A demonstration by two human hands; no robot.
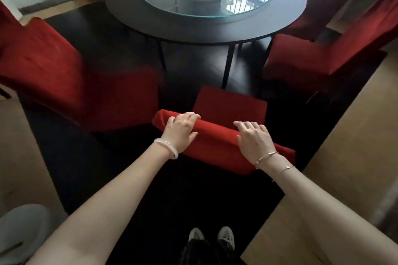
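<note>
Now left hand (180,132) grips chair back (215,136); right hand (255,139) flat

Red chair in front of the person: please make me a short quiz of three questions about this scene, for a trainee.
1. True or false: the left hand and the right hand both touch the red backrest.
2. What sits on the round table? A) a glass turntable B) a laptop C) a plate of food
3. Fill in: the white bangle is on the ___ wrist.
Key: 1 true; 2 A; 3 left.
</note>
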